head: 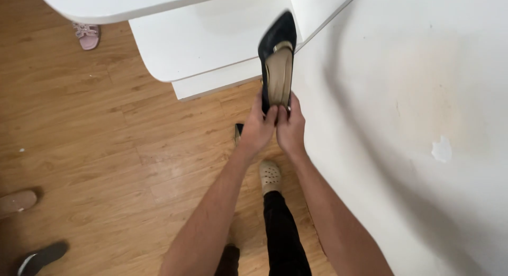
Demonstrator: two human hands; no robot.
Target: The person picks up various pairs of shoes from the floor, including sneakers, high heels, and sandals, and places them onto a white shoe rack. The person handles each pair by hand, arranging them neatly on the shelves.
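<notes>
Both hands up in front, gripping the same dark shoe (277,59) by its heel end. Left hand (257,130) with fingers curled and pressed together around the back of the shoe, thumb up against the rim. Right hand (290,129) just beside it, touching the left, fingers closed on the other side of the heel. So: pinched between the two hands at the near end, pointed toe sticking up and away toward the white shelves (211,48).

Shoe itself: slim, pointy, navy or black outside with a soft matte look, tan insole inside, a little shiny bit near the mouth of it. Heel hidden behind the fingers, can't make out its shape. Toe a bit blurred.

Below the hands, a foot in a cream perforated slipper (270,176) on the wood floor (106,149), dark trouser leg above it. Small dark thing (238,132) peeking out behind the left wrist, mostly covered, hard to say what.

White wall (413,122) on the right, smooth paint with a chipped patch. Floor: glossy honey-coloured planks. Pink strappy sandal (87,35) far off at the top, half under a shelf. Beige shoe (17,201) and dark shoe (42,256) at the left edge, both cut off.
</notes>
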